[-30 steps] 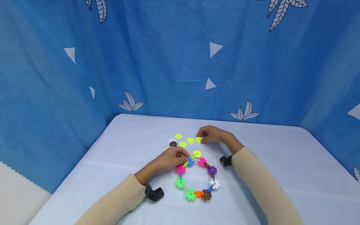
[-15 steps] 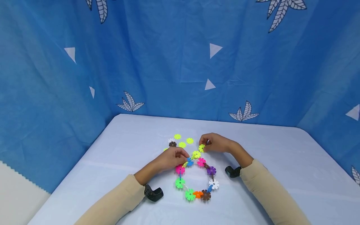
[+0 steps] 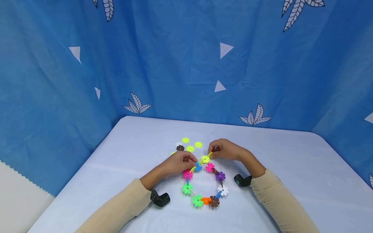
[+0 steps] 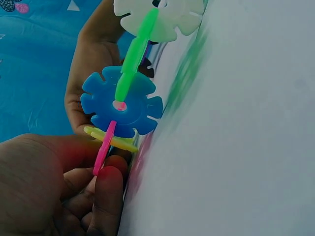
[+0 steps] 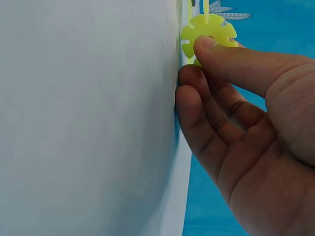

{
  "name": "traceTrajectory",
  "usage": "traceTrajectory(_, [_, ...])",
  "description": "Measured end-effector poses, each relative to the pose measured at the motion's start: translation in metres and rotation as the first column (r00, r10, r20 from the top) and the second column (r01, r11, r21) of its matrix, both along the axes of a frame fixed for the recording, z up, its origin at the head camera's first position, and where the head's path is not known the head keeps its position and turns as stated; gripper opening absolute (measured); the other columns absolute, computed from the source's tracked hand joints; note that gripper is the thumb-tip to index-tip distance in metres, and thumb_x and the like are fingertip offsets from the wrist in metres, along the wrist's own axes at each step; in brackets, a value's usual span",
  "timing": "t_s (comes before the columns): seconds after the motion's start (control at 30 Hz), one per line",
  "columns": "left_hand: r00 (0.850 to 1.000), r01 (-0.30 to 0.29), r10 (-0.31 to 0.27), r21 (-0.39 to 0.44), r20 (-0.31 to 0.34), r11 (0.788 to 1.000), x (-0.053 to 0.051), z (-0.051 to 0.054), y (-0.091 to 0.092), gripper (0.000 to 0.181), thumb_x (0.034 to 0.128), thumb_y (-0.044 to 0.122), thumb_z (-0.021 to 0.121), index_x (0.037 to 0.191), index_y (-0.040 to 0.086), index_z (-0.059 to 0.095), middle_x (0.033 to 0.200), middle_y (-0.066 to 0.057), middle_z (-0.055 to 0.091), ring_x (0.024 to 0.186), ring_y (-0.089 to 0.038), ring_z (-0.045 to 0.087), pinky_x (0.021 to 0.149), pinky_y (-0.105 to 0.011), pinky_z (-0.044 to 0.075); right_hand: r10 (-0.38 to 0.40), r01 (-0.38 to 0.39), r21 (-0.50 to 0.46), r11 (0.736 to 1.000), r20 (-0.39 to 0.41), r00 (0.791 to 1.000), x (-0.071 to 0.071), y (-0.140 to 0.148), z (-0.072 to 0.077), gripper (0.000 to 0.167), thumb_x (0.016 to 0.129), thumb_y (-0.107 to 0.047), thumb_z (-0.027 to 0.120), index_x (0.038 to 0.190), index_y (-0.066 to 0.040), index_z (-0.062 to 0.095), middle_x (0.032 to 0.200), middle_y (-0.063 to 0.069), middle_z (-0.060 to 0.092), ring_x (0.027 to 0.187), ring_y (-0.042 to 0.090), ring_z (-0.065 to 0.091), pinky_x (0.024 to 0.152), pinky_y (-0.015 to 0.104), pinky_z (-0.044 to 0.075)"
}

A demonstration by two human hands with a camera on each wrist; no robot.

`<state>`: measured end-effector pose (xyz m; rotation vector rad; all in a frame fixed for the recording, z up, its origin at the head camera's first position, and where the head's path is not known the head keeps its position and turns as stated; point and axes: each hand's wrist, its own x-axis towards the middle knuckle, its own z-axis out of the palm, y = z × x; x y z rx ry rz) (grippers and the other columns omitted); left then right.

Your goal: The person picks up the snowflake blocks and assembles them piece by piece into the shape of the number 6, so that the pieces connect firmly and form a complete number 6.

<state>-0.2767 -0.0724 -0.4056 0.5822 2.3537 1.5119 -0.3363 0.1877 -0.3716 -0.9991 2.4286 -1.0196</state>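
Observation:
A ring of interlocking notched flower discs [image 3: 187, 188] in several colours lies on the table. At its upper left my left hand [image 3: 178, 163] pinches the ring; the left wrist view has its thumb and fingers by a pink disc [image 4: 103, 152] and a yellow disc [image 4: 123, 143], beneath a blue disc [image 4: 140, 110]. A yellow disc [image 3: 205, 159] sticks out from the ring's far side. Right beside it, my right hand [image 3: 227, 149] pinches another yellow disc [image 5: 216, 28] between thumb and fingers. These two yellow discs meet or nearly meet; whether their slots engage I cannot tell.
Beyond the left hand lie several loose yellow discs [image 3: 185, 140], a brown disc [image 3: 180, 148] and a white disc [image 3: 178, 143]. Each wrist carries a black camera mount [image 3: 160, 198]. A blue patterned curtain [image 3: 186, 64] hangs behind the white table [image 3: 140, 142].
My right hand picked a yellow disc off the table and brought it nearer, against the yellow disc on the ring. My left hand has stayed on the ring.

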Motion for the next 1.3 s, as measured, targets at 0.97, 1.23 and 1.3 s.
traceTrajectory(0.97, [0.995,-0.005,-0.005,0.099,0.098,0.995,-0.004,0.001,-0.001,0.023,0.0933,0.002,0.070,0.116,-0.001,0.070,0.089,-0.006,0.072,0.074,-0.015,0.066,0.069,-0.031,0.058,0.067,-0.068,-0.001,0.998,-0.136,0.988,0.016,-0.021,0.000,0.013,0.091,0.001,0.073,0.090,-0.011,0.071,0.084,-0.001,0.067,0.076,0.013,0.057,0.073,0.028,0.053])
traceTrajectory(1.23, [0.999,-0.012,0.008,0.088,0.047,0.996,-0.002,-0.001,-0.002,0.018,0.0935,0.001,0.070,0.111,0.000,0.073,0.085,-0.006,0.069,0.073,-0.015,0.065,0.067,-0.029,0.057,0.067,-0.064,0.020,0.998,-0.177,0.982,0.019,-0.027,-0.002,0.013,0.092,-0.001,0.073,0.086,-0.011,0.071,0.080,-0.004,0.067,0.071,0.010,0.053,0.067,0.027,0.050])
traceTrajectory(1.3, [0.999,-0.014,0.011,0.087,0.034,0.996,-0.001,-0.002,-0.003,0.018,0.0934,0.001,0.071,0.111,0.000,0.073,0.085,-0.006,0.069,0.072,-0.015,0.064,0.065,-0.029,0.056,0.068,-0.064,0.024,0.998,-0.182,0.981,0.018,-0.027,-0.002,0.014,0.092,0.000,0.073,0.085,-0.012,0.071,0.081,-0.006,0.068,0.070,0.010,0.054,0.067,0.027,0.050])
